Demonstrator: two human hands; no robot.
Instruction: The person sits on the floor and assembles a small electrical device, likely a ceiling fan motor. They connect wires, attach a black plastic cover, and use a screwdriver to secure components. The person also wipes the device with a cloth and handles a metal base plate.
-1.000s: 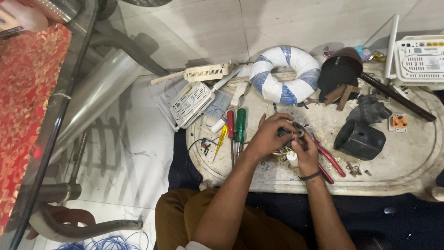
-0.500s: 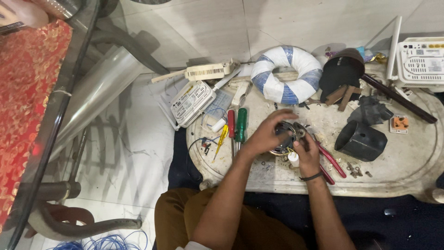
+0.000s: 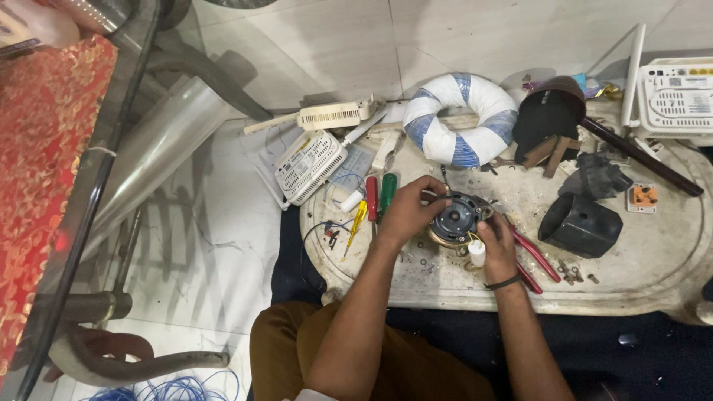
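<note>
Fingers of the left hand (image 3: 407, 212) curl over the top left edge of a small round motor (image 3: 454, 220), pressed against its dark face, while the right hand (image 3: 496, 239) grips the motor's lower right side, thumb and fingers pinching the brass-coloured rim from below. The motor sits between the two hands, just above the worn oval counter (image 3: 653, 275), with a small white cylindrical capacitor (image 3: 476, 252) hanging off it on short wires, close against the right hand's fingers. Red-handled pliers (image 3: 536, 258) lie on the counter just beside the right wrist. Left of the left hand lie a green-handled screwdriver (image 3: 387, 193), a red-handled screwdriver (image 3: 371, 198) and a slim yellow tester screwdriver (image 3: 355, 225), side by side. A black plastic cup-shaped housing (image 3: 579, 225) lies tipped on its side to the right of the motor, its open mouth turned toward the left; what is inside cannot be told. A white and blue wrapped ring (image 3: 460, 119) rests at the far edge of the counter, and a white vented router (image 3: 310, 165) lies at the counter's left corner. Small screws and washers are scattered on the counter near the black housing.
</note>
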